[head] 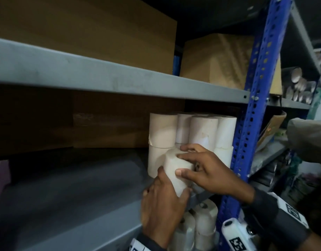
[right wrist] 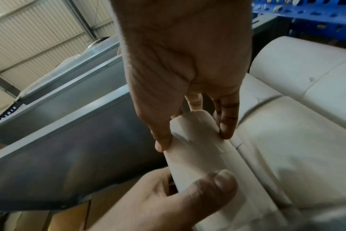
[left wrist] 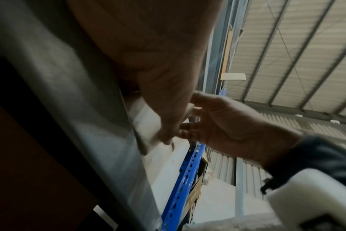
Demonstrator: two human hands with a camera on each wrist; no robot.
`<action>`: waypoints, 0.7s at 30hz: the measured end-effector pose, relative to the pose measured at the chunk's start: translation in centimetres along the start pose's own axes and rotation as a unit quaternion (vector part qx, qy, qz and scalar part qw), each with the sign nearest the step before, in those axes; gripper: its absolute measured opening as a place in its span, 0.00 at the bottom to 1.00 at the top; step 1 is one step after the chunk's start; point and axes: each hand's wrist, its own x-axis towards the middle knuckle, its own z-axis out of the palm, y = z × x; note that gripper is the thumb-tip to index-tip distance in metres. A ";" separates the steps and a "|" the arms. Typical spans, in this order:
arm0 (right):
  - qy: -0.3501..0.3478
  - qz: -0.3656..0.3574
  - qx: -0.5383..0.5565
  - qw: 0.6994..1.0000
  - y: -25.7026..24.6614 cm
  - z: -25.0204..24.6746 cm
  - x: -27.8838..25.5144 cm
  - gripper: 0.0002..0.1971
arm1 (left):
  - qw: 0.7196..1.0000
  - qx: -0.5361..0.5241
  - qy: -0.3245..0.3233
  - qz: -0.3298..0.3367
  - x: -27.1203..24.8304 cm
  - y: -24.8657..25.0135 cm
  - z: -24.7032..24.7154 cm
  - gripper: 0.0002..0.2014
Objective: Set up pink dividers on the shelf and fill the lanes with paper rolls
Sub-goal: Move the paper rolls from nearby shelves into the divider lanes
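One paper roll (head: 176, 171) is being handled right now: the left hand (head: 163, 205) is wrapping its fingers and thumb round the lower end, and the right hand (head: 208, 171) is grasping the upper end, thumb on the near side and fingertips over the top. The roll is tilting, its base at the front edge of the grey shelf (head: 65, 205), just left of the blue post (head: 246, 142) and touching the stack of rolls (head: 192, 134) already standing there.

Judging from how things are lying, the filling is only getting started. The stack is sitting two tiers high, tight against the blue post: four rolls are showing in the upper tier, and parts of about three are showing below them, with others probably hidden behind the hands. Far to the left of the post, most of the shelf is lying bare. No pink divider is standing between the rolls; a single pink shape (head: 1, 176) is showing at the far left edge, too dim to identify. So the dividers seem not yet set up near the post, and most lanes are waiting to be filled.

Below the shelf, just left of the post, three or so further rolls (head: 203, 221) are standing. Above the shelf, two cardboard boxes (head: 215, 60) are resting on the upper level.
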 end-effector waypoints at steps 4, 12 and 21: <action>0.045 -0.007 0.049 0.998 -2.4 -1.8 -3.0 0.27 | 0.998 -0.049 0.007 0.049 -2.0 0.7 -1.5 0.44; 0.024 -0.042 0.104 0.993 -11.6 -6.0 -10.0 0.28 | 0.970 -0.226 0.061 0.065 -11.6 2.3 -5.9 0.40; -0.087 -0.081 0.147 0.982 -20.7 -4.9 -18.4 0.30 | 0.977 -0.182 0.111 0.021 -26.8 1.3 -12.9 0.35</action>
